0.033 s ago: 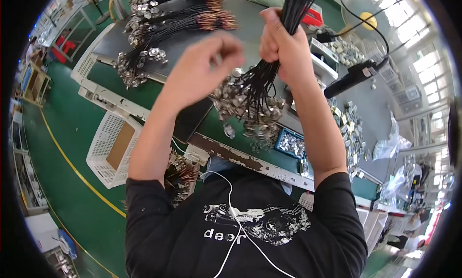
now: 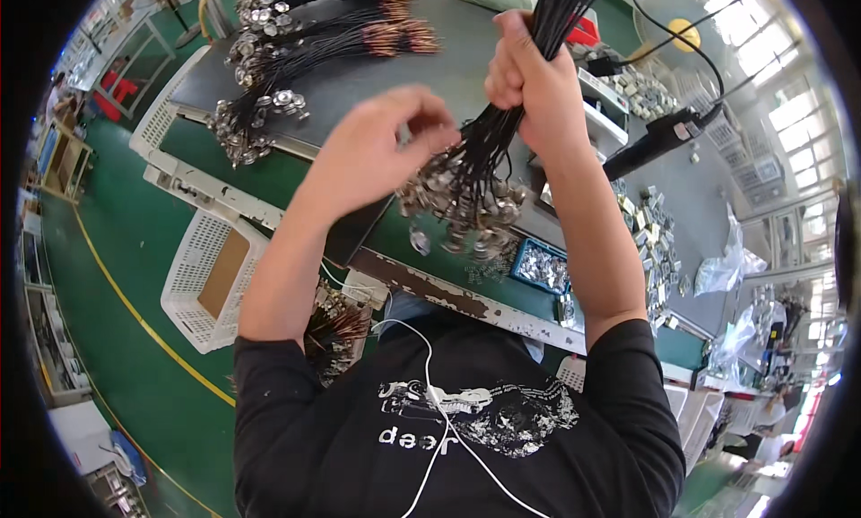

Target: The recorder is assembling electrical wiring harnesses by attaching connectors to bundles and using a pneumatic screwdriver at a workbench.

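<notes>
My right hand [image 2: 529,78] is closed in a fist around a thick bundle of black wires [image 2: 491,146], held upright over the bench. Round silvery metal pieces [image 2: 466,213] hang in a cluster from the bundle's lower end. To the left of it, my left hand [image 2: 386,141] is slightly blurred, with thumb and fingers curved apart. Its fingertips come close to the wires just above the metal pieces; whether they touch cannot be made out. Similar wire bundles [image 2: 332,38], with copper-coloured tips and metal ends, lie at the far left of the bench.
A blue tray [image 2: 541,265] of small shiny parts sits near the bench's front edge. Metal blocks [image 2: 647,240] are scattered right of my forearm, by a black cylindrical tool [image 2: 650,146]. A white perforated basket [image 2: 202,285] stands at the left. A white cable [image 2: 430,356] runs over my shirt.
My left hand has dropped a little nearer to me, its thumb closer to the wires. The right hand keeps its hold on the bundle, shifted barely at all.
</notes>
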A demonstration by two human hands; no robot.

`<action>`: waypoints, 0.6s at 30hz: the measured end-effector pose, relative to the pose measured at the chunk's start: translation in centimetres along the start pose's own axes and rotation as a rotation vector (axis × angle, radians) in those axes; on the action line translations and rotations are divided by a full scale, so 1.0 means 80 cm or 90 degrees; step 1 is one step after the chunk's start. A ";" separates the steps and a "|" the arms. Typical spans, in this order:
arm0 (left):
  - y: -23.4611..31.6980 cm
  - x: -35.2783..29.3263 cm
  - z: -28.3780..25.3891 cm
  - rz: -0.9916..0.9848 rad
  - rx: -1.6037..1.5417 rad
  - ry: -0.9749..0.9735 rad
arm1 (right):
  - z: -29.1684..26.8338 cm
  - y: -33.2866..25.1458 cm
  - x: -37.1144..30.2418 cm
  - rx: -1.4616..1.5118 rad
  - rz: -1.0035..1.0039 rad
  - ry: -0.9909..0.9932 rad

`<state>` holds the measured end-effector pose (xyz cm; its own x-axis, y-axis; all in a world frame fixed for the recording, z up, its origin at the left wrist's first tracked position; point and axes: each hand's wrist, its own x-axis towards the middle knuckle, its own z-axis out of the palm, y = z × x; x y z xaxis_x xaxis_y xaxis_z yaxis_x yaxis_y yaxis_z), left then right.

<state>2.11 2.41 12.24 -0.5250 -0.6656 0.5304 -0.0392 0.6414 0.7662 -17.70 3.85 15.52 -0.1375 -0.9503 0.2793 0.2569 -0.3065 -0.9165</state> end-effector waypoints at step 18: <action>0.031 -0.001 -0.028 -0.066 0.305 -0.125 | -0.026 0.024 0.005 -0.060 0.048 0.162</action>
<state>3.98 3.19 14.88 -0.6455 -0.6805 0.3467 -0.4598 0.7087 0.5350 -19.26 2.96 13.29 -0.3599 -0.9226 0.1390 0.1870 -0.2173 -0.9580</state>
